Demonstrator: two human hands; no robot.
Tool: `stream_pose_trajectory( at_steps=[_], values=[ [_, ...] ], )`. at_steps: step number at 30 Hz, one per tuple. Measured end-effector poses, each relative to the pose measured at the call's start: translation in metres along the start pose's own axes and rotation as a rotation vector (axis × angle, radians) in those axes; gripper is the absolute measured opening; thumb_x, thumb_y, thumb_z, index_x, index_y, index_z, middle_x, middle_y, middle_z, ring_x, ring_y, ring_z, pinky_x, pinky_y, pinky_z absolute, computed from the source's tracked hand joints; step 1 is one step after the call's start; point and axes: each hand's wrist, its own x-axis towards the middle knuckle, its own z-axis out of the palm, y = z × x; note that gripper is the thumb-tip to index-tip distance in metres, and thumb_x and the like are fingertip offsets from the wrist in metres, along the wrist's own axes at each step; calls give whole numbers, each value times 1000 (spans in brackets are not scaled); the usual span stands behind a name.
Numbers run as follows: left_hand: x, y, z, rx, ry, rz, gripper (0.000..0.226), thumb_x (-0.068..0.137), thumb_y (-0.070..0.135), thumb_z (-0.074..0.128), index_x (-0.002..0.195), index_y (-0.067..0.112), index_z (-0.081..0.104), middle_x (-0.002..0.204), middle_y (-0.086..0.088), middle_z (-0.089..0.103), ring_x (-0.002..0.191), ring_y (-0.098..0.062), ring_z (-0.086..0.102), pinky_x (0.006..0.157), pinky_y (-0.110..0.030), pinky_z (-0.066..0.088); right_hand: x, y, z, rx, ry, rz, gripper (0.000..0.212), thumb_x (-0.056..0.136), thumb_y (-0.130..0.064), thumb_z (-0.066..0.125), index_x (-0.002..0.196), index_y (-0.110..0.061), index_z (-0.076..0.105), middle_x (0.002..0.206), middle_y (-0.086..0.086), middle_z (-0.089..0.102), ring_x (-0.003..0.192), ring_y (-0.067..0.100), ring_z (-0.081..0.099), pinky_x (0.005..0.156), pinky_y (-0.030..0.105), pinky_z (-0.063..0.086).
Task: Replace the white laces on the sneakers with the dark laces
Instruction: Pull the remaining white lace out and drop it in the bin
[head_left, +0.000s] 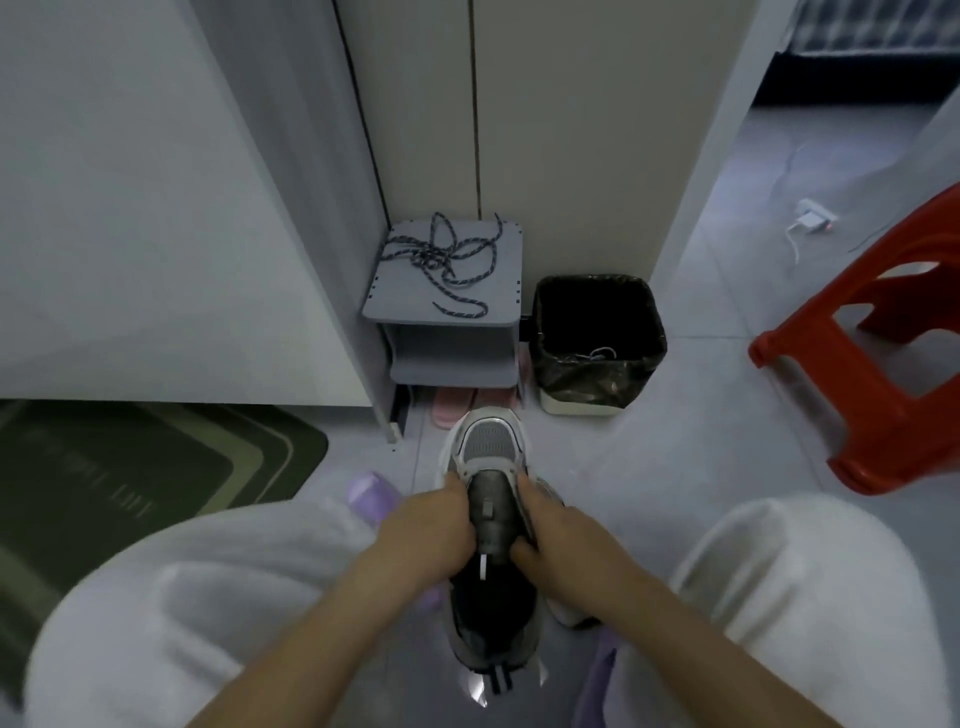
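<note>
A grey and white sneaker (488, 441) stands on the floor between my knees, toe pointing away, with no lace visible in it. My left hand (431, 525) grips its left side by the tongue. My right hand (556, 530) grips the right side, thumb near the tongue's end. A second sneaker (569, 613) lies partly hidden under my right forearm. The dark speckled laces (441, 260) lie tangled on top of a small grey shelf unit (498, 291) just beyond the shoe.
A bin with a black liner (649, 338) stands right of the shelf, something pale lying inside. Pink slippers (449, 408) sit under the shelf. A red plastic stool (883, 374) is at the right, a green mat (156, 467) at the left, cupboard doors ahead.
</note>
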Motion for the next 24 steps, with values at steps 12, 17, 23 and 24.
stream_pose_trajectory(
  at_steps=[12,17,23,24],
  values=[
    [109,-46,105,-226,-326,-200,34,86,7,46,119,11,43,86,-7,61,69,-18,61,48,-23,49,75,127,39,85,-162,503,39,93,-44,45,101,-9,61,115,12,61,109,28,57,82,28,42],
    [167,-69,158,-275,-340,-266,38,89,18,45,127,18,39,88,-6,59,66,-17,58,47,-24,48,107,191,75,-15,-299,621,35,87,-42,56,101,-10,52,111,15,61,101,30,59,78,30,44],
    [197,-86,187,-219,-382,-328,43,92,18,47,135,11,42,118,-13,61,104,-31,60,88,-38,50,145,200,110,-127,-350,497,41,93,-40,48,126,-16,46,122,10,58,113,30,55,89,37,45],
    [198,-87,185,-239,-402,-323,40,93,18,46,132,10,45,118,-13,61,103,-30,61,87,-36,51,149,198,112,-189,-344,475,36,95,-38,44,123,-16,49,122,9,59,112,29,56,87,36,46]
  ],
)
